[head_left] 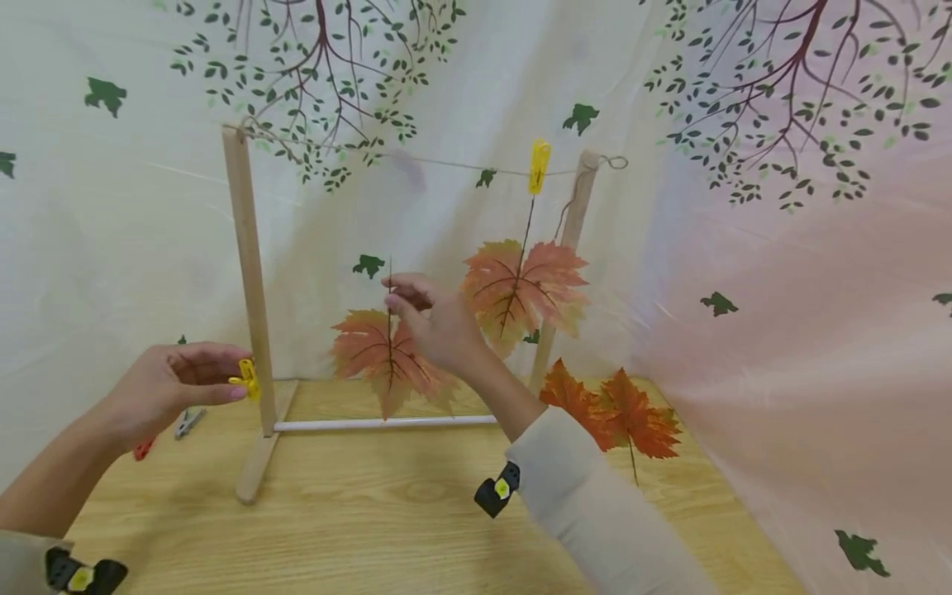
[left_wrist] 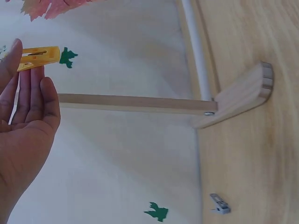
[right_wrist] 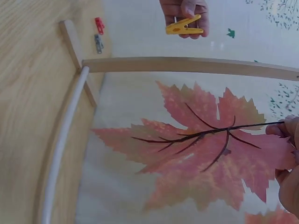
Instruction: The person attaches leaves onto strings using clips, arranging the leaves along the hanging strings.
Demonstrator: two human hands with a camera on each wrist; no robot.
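Currently, the left hand [head_left: 167, 384] pinches a yellow clothespin [head_left: 249, 380] between thumb and fingers, just beside the left post [head_left: 249, 281] of a wooden stand. The right hand [head_left: 442, 326] grasps the dark stem [right_wrist: 254, 124] of a reddish-orange leaf [head_left: 364, 351] between thumb and fingertips. That leaf hangs blade downward between the two posts, above the white rod [head_left: 335, 425] that runs low across the stand, and its stem tip is below and apart from the string [head_left: 461, 165].

The string runs from the top of the left post to the top of the right post [head_left: 578, 202]. Near its right end, a second yellow clothespin [head_left: 540, 167] sits upright on it, with a similar hanging leaf [head_left: 521, 285] below, stem up. Darker orange foliage [head_left: 632, 413] lies on the wooden tabletop [head_left: 416, 496] at the right; whether it is one leaf or several cannot be told. At the far left of the tabletop lie a grey clothespin [head_left: 189, 423] and, nearer, a red clothespin [head_left: 144, 449]. Behind the stand hangs a pale backdrop [head_left: 446, 223] with green leaves and branches on it.
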